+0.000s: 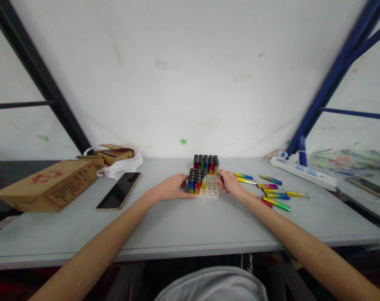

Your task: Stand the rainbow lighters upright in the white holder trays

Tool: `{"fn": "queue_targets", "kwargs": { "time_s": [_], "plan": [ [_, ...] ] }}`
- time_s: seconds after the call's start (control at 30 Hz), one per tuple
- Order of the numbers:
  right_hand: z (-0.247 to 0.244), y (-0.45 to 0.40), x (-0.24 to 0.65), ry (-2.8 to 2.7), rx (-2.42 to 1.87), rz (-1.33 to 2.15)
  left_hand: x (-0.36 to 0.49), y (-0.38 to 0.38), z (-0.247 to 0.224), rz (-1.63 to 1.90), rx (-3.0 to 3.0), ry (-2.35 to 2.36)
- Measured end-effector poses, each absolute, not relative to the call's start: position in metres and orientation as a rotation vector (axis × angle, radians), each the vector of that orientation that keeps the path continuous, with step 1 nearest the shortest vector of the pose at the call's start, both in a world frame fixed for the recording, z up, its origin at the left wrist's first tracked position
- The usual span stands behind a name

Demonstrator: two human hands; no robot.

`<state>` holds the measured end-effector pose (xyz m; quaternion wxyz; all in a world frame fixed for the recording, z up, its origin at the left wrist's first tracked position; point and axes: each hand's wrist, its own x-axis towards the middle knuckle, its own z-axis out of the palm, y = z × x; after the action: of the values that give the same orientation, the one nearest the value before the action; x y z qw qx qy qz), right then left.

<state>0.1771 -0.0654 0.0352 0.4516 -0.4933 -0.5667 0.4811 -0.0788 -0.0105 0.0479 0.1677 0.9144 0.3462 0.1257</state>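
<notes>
A white tray with round holes (211, 190) lies on the table, its left part filled with upright, shiny coloured lighters with black tops (196, 182). My left hand (173, 187) is around the tray's left side, thumb at the front corner and fingers behind, steadying it. At the tray's right edge, my right hand (229, 183) is closed on a lighter (219, 177), whose dark end sticks out toward the holes. The rest of it is hidden in the fingers. Behind the tray stands another block of upright lighters (206, 162).
Several loose lighters (276, 193) lie scattered to the right. A white power strip (304, 170) is beyond them. To the left are a black-screened phone (119, 191), a crumpled white bag (124, 165) and cardboard boxes (52, 182). Metal frame posts (328, 71) flank the table.
</notes>
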Motion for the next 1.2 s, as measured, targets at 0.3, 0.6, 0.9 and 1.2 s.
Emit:
{"fn": "queue_targets", "kwargs": {
  "time_s": [0.3, 0.6, 0.9, 1.2],
  "plan": [
    [0.045, -0.067, 0.184, -1.674, -0.988, 0.880, -0.079, -0.010, 0.048, 0.357, 2.613, 0.965],
    [0.042, -0.072, 0.189, -1.993, -1.116, 0.458, -0.078, -0.010, 0.047, 0.382, 2.599, 0.974],
    [0.038, -0.069, 0.183, -2.151, -1.136, 0.375, -0.078, -0.011, 0.047, 0.384, 2.602, 0.965],
    [0.042, -0.062, 0.183, -2.187, -1.216, 0.248, -0.078, -0.014, 0.049, 0.405, 2.585, 0.992]
  ]
}}
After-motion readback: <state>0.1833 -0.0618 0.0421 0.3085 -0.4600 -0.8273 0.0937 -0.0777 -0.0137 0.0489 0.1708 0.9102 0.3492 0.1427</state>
